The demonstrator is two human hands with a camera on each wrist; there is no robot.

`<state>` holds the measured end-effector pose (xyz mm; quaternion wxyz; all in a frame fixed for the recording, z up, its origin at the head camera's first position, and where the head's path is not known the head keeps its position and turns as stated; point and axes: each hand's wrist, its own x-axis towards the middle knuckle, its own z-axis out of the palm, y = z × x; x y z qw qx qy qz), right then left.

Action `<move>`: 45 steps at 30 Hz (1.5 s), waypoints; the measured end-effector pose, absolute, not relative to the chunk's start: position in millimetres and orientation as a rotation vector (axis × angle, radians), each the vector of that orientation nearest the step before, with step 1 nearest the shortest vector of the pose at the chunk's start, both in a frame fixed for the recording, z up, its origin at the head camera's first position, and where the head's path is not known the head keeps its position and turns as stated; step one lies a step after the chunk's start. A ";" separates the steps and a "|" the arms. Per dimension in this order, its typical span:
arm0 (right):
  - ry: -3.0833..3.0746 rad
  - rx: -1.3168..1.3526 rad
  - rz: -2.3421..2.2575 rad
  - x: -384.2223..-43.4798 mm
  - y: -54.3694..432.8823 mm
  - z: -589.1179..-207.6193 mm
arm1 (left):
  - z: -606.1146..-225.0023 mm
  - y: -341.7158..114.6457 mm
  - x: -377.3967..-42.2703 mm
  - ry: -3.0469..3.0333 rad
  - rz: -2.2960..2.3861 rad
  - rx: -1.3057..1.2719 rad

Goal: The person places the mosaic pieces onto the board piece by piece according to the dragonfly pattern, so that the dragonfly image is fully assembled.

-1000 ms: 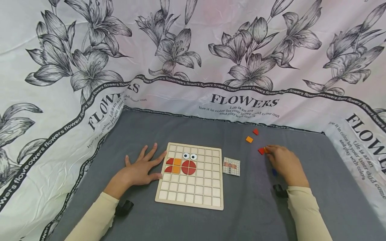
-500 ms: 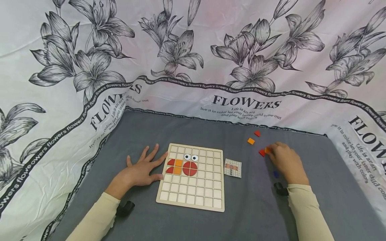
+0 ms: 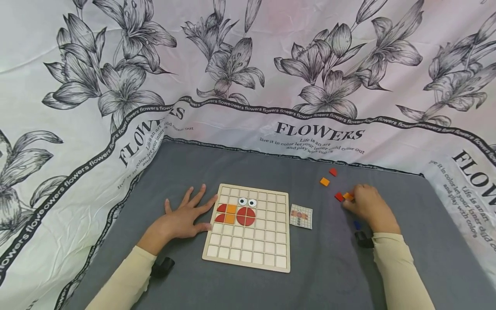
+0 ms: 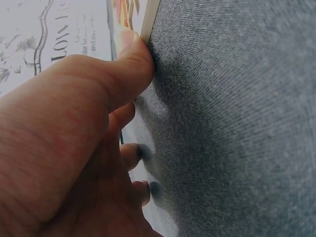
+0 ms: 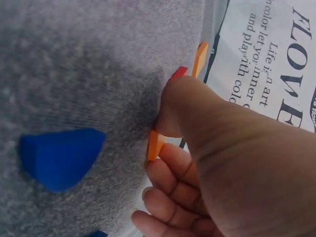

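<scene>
A wooden grid board (image 3: 248, 254) holds red quarter-circle pieces, two orange squares and two googly eyes. My left hand (image 3: 182, 220) lies spread at its left edge, with index finger and thumb touching the frame; in the left wrist view the thumb (image 4: 131, 54) presses the board's edge (image 4: 150, 19). To the right, my right hand (image 3: 366, 204) pinches an orange square piece (image 5: 154, 144) between thumb and fingers, close over the cloth. Beside it lies a red piece (image 3: 339, 196). A blue rounded piece (image 5: 61, 158) lies below the hand.
A small pattern card (image 3: 301, 216) lies just right of the board. Farther back are another orange square (image 3: 324, 181) and a red piece (image 3: 333, 172). A grey cloth (image 3: 310, 271) covers the table, and a white flower-print curtain (image 3: 240, 120) stands behind.
My right fingers have shifted around the orange square, which now shows more beside the red piece. The left hand stays at the board, and the view has shifted slightly.
</scene>
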<state>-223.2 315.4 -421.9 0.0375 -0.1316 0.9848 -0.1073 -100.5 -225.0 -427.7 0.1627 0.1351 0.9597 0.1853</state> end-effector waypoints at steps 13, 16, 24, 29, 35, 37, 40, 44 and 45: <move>3.066 -0.452 -0.361 -218.2 316.5 -430.4 | -434.5 -225.6 -99.7 2.714 0.540 0.366; 3.086 -0.457 -0.367 -215.8 317.4 -429.9 | -433.3 -224.8 -99.9 2.713 0.543 0.371; 3.093 -0.497 -0.473 -207.4 299.5 -414.0 | -428.1 -226.0 -102.0 2.735 0.526 0.382; 3.061 -0.651 -0.605 -195.0 264.4 -402.5 | -427.2 -227.7 -103.6 2.730 0.531 0.378; 3.023 -0.822 -0.672 -180.6 228.1 -394.9 | -428.0 -226.2 -103.6 2.719 0.540 0.386; 3.011 -0.871 -0.681 -176.7 216.7 -393.4 | -427.9 -225.6 -103.5 2.722 0.537 0.387; 2.976 -0.947 -0.694 -172.6 199.8 -392.1 | -429.0 -225.3 -103.8 2.724 0.532 0.386; 2.936 -0.993 -0.695 -168.4 179.5 -393.0 | -431.2 -225.5 -104.1 2.727 0.530 0.388; 2.931 -1.005 -0.692 -167.8 174.6 -393.7 | -431.3 -225.7 -104.1 2.727 0.529 0.388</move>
